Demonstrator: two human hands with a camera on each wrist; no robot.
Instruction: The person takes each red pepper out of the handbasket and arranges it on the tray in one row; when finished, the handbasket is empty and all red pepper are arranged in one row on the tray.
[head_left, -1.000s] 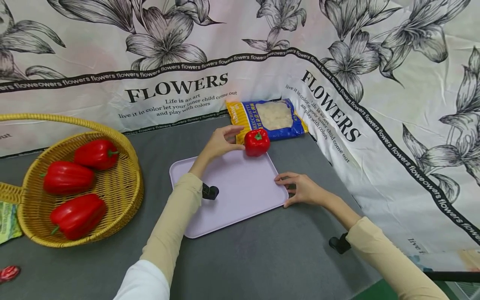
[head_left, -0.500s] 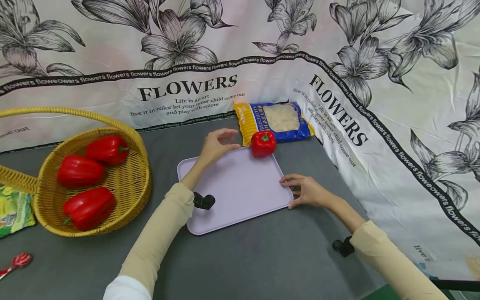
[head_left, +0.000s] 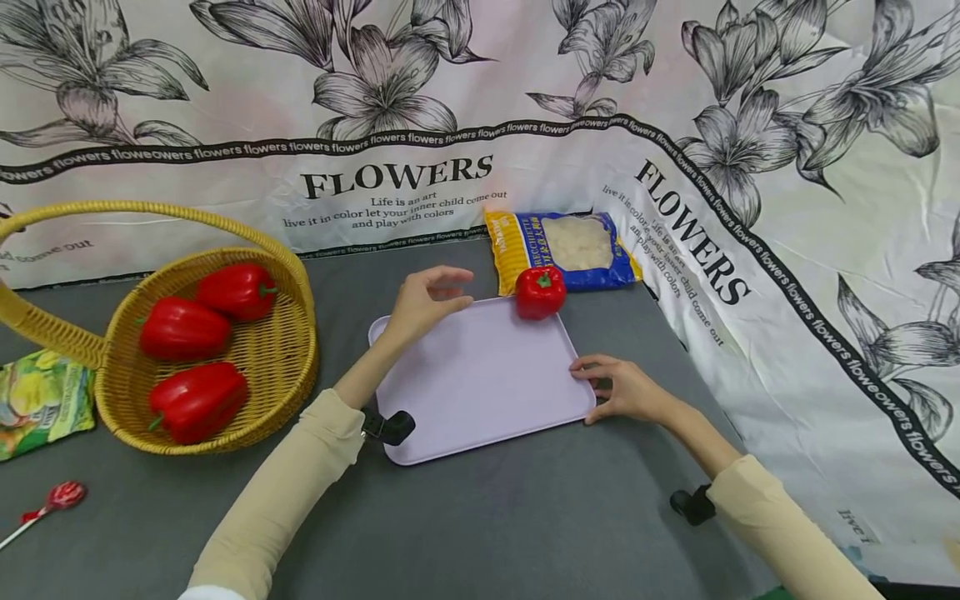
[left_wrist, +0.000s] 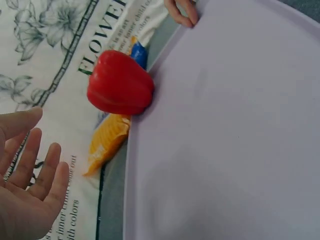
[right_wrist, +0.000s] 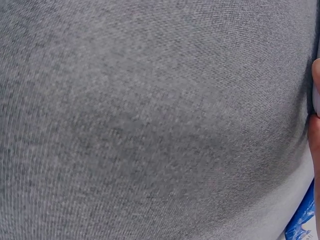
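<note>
A red bell pepper (head_left: 540,293) sits on the far right corner of a pale lilac tray (head_left: 480,392). My left hand (head_left: 426,304) hovers over the tray's far left part, its fingers relaxed and apart from the pepper. In the left wrist view, that hand (left_wrist: 30,175) shows an uncovered palm with nothing in it, left of the pepper (left_wrist: 120,84). My right hand (head_left: 626,389) holds the tray at its near right corner, fingers on the side rim and thumb by the corner. The right wrist view catches only fingertips (right_wrist: 315,137) at its right border.
A yellow wicker basket (head_left: 296,367) with several red bell peppers stands at the left. Behind it lies a green packet (head_left: 52,396), with a red lollipop (head_left: 66,495) in front. A blue and yellow pasta bag (head_left: 626,271) lies behind the tray, against the floral cloth (head_left: 405,200).
My left hand has drawn away leftward from the bell pepper, which stays on the tray. The head view has swung left, showing more of the basket and lollipop. The right hand keeps its place.
</note>
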